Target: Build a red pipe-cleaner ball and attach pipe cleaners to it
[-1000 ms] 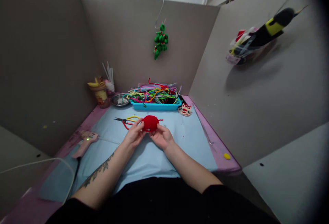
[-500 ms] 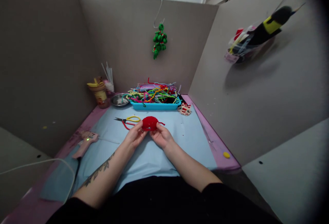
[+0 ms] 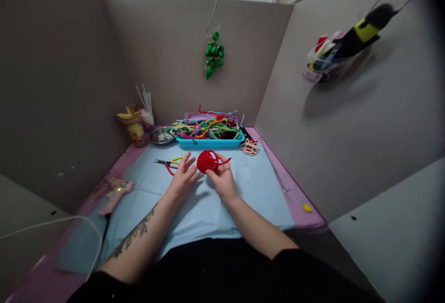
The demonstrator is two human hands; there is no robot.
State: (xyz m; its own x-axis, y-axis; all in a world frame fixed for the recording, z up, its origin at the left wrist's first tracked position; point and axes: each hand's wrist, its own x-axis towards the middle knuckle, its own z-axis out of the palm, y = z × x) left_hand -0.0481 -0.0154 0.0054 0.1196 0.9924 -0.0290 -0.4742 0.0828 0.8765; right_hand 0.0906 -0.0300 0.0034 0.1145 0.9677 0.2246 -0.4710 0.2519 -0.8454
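Note:
A round red piece coiled from pipe cleaner [image 3: 206,161] is raised over the blue cloth, with loops and a loose end sticking out to its right. My right hand [image 3: 223,180] grips it, thumb in front and fingers behind. Just left of it, my left hand [image 3: 184,177] is open with its fingers apart, close to the red piece. Partly behind my left hand lies a pair of scissors [image 3: 166,162] with one yellow and one red handle, blades pointing left.
A blue tray [image 3: 210,144] of colourful pipe cleaners stands at the back, beside a metal dish [image 3: 162,142]. A pink glue gun [image 3: 117,196] with a lit green light lies left. A lion-like ornament [image 3: 249,147] and tweezers [image 3: 285,192] lie right. Partition walls enclose the table.
My left hand has let go of the red piece and spread its fingers. My right hand has turned the piece, so its loops now show on the right.

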